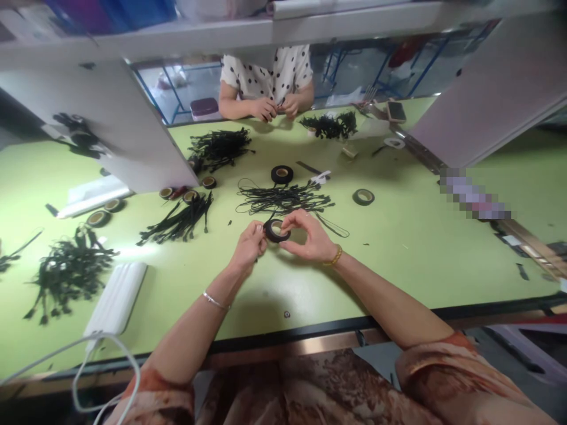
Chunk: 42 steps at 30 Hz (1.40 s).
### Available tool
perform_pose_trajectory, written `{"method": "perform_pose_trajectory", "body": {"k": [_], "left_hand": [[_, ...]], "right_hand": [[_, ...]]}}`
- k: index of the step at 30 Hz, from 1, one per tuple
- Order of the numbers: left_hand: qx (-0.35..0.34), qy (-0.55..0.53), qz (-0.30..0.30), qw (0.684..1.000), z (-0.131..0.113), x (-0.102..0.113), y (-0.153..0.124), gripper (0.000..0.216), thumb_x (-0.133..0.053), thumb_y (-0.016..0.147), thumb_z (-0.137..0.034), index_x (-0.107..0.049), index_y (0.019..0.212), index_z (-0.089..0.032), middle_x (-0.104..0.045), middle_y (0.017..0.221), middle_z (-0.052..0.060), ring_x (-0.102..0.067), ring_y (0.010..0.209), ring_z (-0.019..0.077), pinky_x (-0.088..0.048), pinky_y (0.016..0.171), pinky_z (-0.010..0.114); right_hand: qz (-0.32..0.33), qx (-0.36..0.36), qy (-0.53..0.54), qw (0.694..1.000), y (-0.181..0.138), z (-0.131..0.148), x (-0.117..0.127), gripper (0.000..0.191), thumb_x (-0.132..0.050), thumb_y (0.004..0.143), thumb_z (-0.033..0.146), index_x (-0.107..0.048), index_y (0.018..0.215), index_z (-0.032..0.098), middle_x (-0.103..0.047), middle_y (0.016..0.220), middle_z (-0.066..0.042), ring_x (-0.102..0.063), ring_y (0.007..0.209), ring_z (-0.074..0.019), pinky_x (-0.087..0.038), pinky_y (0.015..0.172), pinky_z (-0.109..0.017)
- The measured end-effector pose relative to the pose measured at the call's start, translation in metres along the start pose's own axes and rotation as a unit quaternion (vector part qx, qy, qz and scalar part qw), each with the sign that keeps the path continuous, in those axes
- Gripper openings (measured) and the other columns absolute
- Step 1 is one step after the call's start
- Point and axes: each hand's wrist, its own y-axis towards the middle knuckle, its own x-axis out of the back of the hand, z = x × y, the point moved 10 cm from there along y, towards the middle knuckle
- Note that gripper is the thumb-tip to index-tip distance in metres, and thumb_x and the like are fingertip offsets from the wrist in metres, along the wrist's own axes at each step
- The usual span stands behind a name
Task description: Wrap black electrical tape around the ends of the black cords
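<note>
Both my hands meet over the green table (398, 248) near its middle. My right hand (308, 236) curls its thumb and fingers round a black tape roll (275, 231). My left hand (249, 245) pinches at the left edge of that same roll, fingers closed. Just beyond the roll lies a loose bundle of thin black wires (283, 199). A second black tape roll (282, 173) stands behind the bundle.
Piles of black wire pieces (66, 268) (179, 221) (219, 147) lie left and far. Another tape roll (363, 196) sits right. A white power bank (117, 298) with cable lies near left. A person in a dotted top (268, 74) works opposite. White panels (110, 124) flank both sides.
</note>
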Motion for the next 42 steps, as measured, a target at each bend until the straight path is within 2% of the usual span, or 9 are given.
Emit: {"method": "perform_pose_trajectory", "body": {"k": [7,12,19,23,27,32,35,39,42], "left_hand": [[0.01,-0.018,0.035,0.999,-0.001,-0.006,0.0,0.04,-0.067,0.078,-0.053,-0.047,0.075,-0.019,-0.033,0.052,-0.01,-0.021,0.042,0.0035,-0.014,0.042,0.017],[-0.101,0.138,0.023,0.985,-0.022,-0.003,-0.001,0.031,-0.065,0.081,-0.046,-0.057,0.075,-0.017,-0.049,0.06,-0.004,-0.04,0.055,0.0086,-0.032,0.054,0.02],[-0.225,0.439,0.056,0.868,-0.041,-0.022,-0.016,0.023,-0.05,0.088,-0.03,-0.066,0.077,-0.019,-0.063,0.074,0.004,-0.051,0.068,0.015,-0.035,0.065,0.026],[-0.252,0.54,0.1,0.797,-0.037,-0.044,-0.028,0.023,-0.049,0.089,-0.03,-0.065,0.077,-0.02,-0.061,0.07,0.005,-0.048,0.064,0.0156,-0.024,0.058,0.026],[-0.24,0.575,0.11,0.774,-0.032,-0.054,-0.032,0.023,-0.047,0.091,-0.031,-0.063,0.077,-0.02,-0.061,0.068,0.005,-0.045,0.059,0.0152,-0.018,0.056,0.027],[-0.178,0.566,0.06,0.802,-0.03,-0.04,-0.022,0.027,-0.05,0.089,-0.034,-0.056,0.067,-0.02,-0.052,0.055,0.002,-0.038,0.052,0.0143,-0.019,0.056,0.027],[-0.127,0.51,0.005,0.851,-0.026,-0.02,-0.014,0.03,-0.049,0.089,-0.036,-0.054,0.064,-0.02,-0.048,0.052,0.0,-0.038,0.05,0.0137,-0.023,0.057,0.027],[-0.084,0.284,-0.011,0.955,-0.016,-0.003,-0.005,0.032,-0.047,0.092,-0.043,-0.057,0.074,-0.019,-0.049,0.057,-0.002,-0.041,0.053,0.0116,-0.029,0.055,0.023],[-0.063,0.102,0.016,0.993,-0.01,-0.002,-0.001,0.032,-0.055,0.087,-0.051,-0.054,0.088,-0.02,-0.035,0.051,-0.009,-0.03,0.045,0.0083,-0.022,0.047,0.02]], "right_hand": [[0.074,-0.096,0.019,0.992,-0.002,-0.024,-0.018,0.032,-0.07,0.074,0.028,-0.054,0.1,0.019,-0.072,0.088,-0.004,-0.066,0.079,-0.0187,-0.05,0.079,-0.037],[0.061,-0.191,0.231,0.952,-0.004,-0.042,-0.017,0.045,-0.063,0.08,0.033,-0.051,0.12,0.018,-0.075,0.087,-0.004,-0.068,0.079,-0.0182,-0.05,0.074,-0.033],[0.031,-0.383,0.377,0.843,-0.018,-0.074,-0.029,0.051,-0.064,0.076,0.064,-0.069,0.097,0.018,-0.072,0.069,-0.004,-0.06,0.056,-0.0141,-0.039,0.049,-0.026],[0.0,-0.399,0.353,0.846,-0.022,-0.072,-0.031,0.045,-0.086,0.058,0.034,-0.065,0.094,0.017,-0.071,0.068,-0.001,-0.06,0.057,-0.0128,-0.04,0.052,-0.025],[-0.079,-0.38,0.346,0.854,-0.022,-0.067,-0.018,0.049,-0.084,0.053,0.021,-0.053,0.091,0.02,-0.067,0.06,0.004,-0.059,0.053,-0.0136,-0.041,0.055,-0.026],[-0.138,-0.288,0.381,0.867,-0.013,-0.05,0.003,0.049,-0.084,0.053,0.023,-0.049,0.087,0.023,-0.061,0.057,0.009,-0.059,0.055,-0.0133,-0.047,0.061,-0.029],[-0.131,-0.235,0.365,0.891,-0.009,-0.037,0.009,0.046,-0.085,0.057,0.029,-0.049,0.085,0.023,-0.059,0.058,0.009,-0.058,0.054,-0.0125,-0.048,0.061,-0.029],[-0.053,-0.188,0.326,0.925,-0.005,-0.025,0.002,0.043,-0.084,0.062,0.033,-0.049,0.085,0.022,-0.061,0.064,0.006,-0.058,0.057,-0.0113,-0.045,0.059,-0.026],[0.006,-0.165,0.291,0.943,-0.003,-0.022,-0.004,0.04,-0.082,0.067,0.032,-0.05,0.089,0.021,-0.063,0.071,0.004,-0.057,0.061,-0.0109,-0.045,0.061,-0.025]]}}
